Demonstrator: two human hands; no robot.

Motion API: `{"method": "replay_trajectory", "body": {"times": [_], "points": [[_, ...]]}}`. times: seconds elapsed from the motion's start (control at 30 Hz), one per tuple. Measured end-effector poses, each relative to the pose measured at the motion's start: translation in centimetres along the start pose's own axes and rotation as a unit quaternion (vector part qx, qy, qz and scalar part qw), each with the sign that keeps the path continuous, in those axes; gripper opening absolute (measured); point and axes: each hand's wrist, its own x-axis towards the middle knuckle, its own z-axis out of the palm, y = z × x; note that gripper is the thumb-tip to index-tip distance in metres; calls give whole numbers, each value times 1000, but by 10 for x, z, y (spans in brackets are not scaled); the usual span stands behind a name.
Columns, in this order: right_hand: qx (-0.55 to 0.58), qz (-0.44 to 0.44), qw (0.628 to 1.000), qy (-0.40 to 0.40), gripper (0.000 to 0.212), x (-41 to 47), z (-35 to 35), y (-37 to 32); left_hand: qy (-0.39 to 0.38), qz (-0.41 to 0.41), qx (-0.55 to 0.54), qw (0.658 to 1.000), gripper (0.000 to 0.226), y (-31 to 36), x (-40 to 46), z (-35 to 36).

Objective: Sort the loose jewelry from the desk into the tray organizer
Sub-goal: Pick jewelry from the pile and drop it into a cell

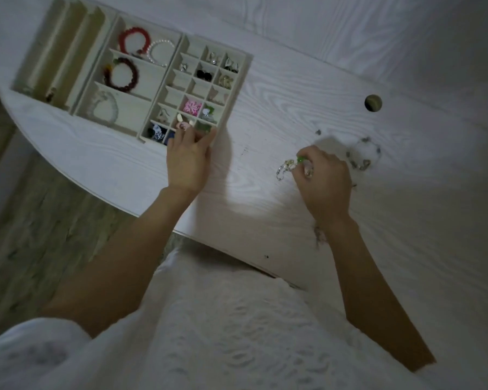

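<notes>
My worry on the white wood-grain desk (293,88): the pale wooden tray organizer (235,80) sits near the rounded near edge, so a push from my left hand (188,161) could slide it off. That hand's fingers curl over the tray's near corner, holding it. My right hand (323,178) pinches a clear beaded strand with a green bead (289,166), dangling just above the desk; a loose pinch could drop it. A grey beaded bracelet (364,154) lies just beyond.
</notes>
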Motion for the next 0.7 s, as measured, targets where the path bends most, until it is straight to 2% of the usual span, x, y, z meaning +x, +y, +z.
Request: {"method": "replay_trajectory", "body": {"times": [0.13,0.3,0.37,0.47,0.7], "points": [[205,48,976,-57,17,16,-1,-21,-2,-10,-16,1000,37,1,-1,0],[341,78,927,-138,10,66,31,-60,-2,14,-34,999,33,-7,1,-2],[334,86,924,-163,10,84,50,-71,-6,14,-56,998,31,-12,0,-4],[279,69,940,-183,15,104,77,-83,-2,1,-94,996,27,-24,-2,-5],[114,-29,976,-186,19,112,90,-89,23,-38,-139,989,22,-44,-4,-5]]}}
